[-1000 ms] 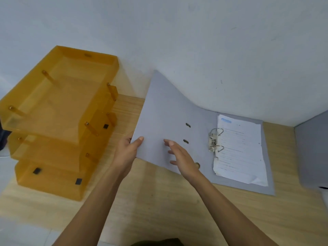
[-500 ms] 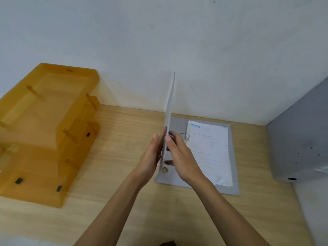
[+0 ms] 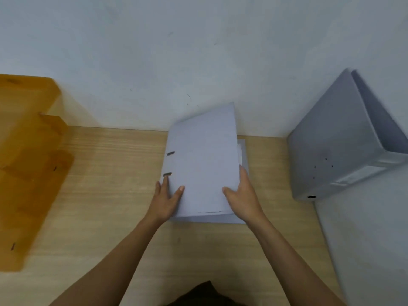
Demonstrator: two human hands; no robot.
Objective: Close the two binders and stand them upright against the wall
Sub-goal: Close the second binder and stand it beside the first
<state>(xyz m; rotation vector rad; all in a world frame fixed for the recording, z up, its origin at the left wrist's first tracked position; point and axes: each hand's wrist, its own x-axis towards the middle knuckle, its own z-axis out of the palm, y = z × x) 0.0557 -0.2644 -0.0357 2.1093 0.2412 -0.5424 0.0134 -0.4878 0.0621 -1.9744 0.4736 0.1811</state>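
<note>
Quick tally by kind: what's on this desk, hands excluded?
Grey lever-arch binders: 2 (near binder under the left hand, with the right hand at its edge; right-side binder)
Orange tray stack: 1
Total: 3

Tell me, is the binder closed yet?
Nearly. The papers sit inside already, under the binder cover. The left hand presses flat on it and the right hand grips its right edge. A gap shows along that edge, so the cover needs pushing fully down.
</note>
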